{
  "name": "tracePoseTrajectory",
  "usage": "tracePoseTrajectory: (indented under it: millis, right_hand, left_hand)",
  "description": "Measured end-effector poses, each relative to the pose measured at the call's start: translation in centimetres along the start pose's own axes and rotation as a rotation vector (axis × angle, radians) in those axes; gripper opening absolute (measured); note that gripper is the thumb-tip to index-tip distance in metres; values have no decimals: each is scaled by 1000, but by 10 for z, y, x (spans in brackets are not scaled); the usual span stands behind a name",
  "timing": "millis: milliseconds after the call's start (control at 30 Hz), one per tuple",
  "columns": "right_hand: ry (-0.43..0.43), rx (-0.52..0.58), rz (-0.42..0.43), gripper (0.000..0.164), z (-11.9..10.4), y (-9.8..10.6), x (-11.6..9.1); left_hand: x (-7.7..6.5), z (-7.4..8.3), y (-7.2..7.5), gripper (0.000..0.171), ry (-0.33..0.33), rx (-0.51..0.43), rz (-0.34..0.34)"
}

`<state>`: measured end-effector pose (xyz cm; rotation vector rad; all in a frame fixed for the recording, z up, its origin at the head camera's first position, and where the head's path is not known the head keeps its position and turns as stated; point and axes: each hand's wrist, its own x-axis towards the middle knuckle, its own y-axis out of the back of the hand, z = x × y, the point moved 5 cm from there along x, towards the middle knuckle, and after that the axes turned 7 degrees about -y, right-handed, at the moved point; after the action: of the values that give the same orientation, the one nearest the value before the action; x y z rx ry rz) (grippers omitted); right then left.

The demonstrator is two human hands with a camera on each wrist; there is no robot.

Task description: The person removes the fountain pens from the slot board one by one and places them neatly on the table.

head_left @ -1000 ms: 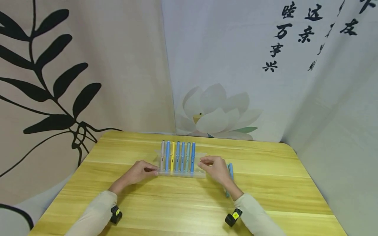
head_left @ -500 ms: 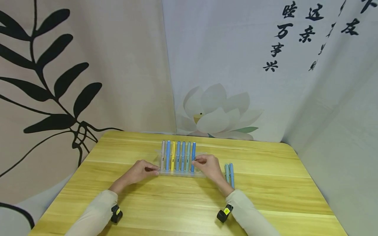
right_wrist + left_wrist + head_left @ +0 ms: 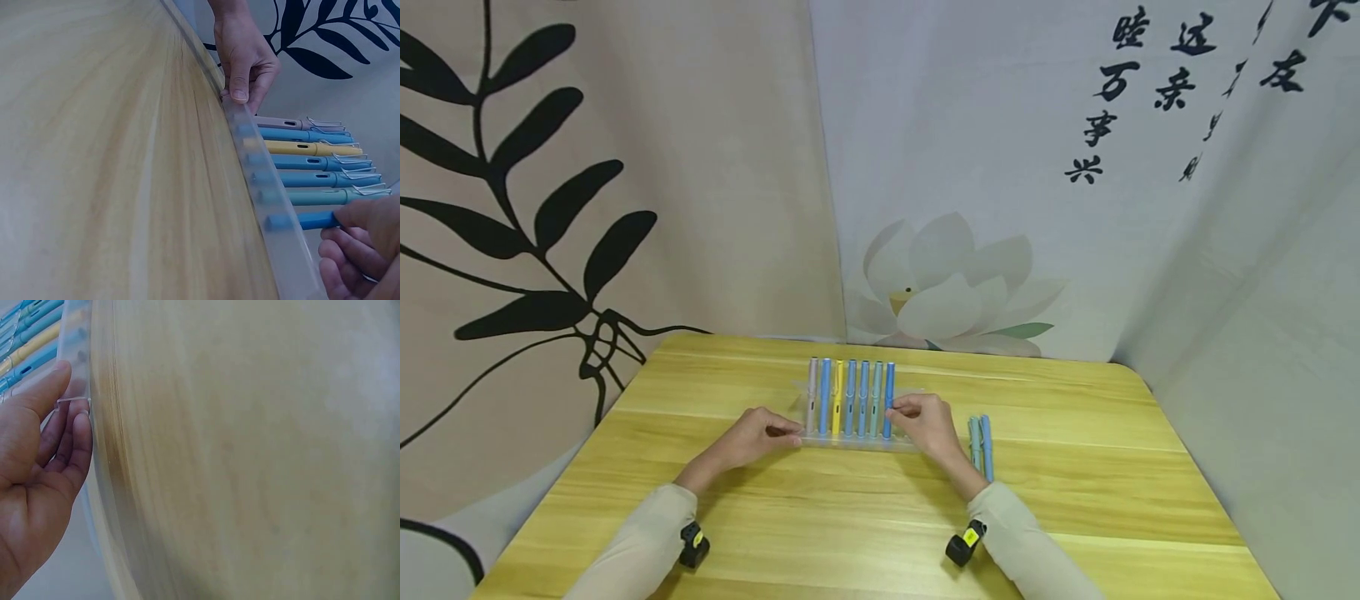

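A clear plastic pen rack (image 3: 850, 444) stands on the table with several pens upright in a row. Its left end is pinched by my left hand (image 3: 758, 437), thumb above and fingers beneath in the left wrist view, where the hand (image 3: 37, 450) fills the left side. With thumb and fingertips, my right hand (image 3: 927, 425) grips the dark blue pen (image 3: 890, 387) at the row's right end. In the right wrist view that blue pen (image 3: 317, 220) has its lower end in the rack, while the hand (image 3: 369, 250) hides its upper part. A yellow pen (image 3: 838, 392) is among the others.
Right of my right wrist, a green pen (image 3: 975, 442) and a blue pen (image 3: 987, 446) lie side by side on the wooden table (image 3: 820, 525). Curtains with printed leaves and a lotus hang behind the table's far edge.
My right hand has moved left from the rack's right end to the dark blue pen and now grips it. More of the two lying pens shows. My left hand stays put.
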<state>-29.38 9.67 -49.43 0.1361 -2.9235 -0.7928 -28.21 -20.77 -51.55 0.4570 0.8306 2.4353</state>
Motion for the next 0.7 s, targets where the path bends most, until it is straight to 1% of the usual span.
tracePoseTrajectory:
  millis: [300, 433, 700]
  right_hand:
    - [10, 10, 6, 17, -1, 0, 0]
    - [6, 32, 28, 18, -6, 4, 0]
    - [41, 19, 80, 18, -18, 14, -2]
  left_hand:
    - [0, 1, 0, 30, 7, 12, -2]
    - [0, 1, 0, 30, 4, 10, -1]
    - [0, 0, 0, 30, -3, 6, -3]
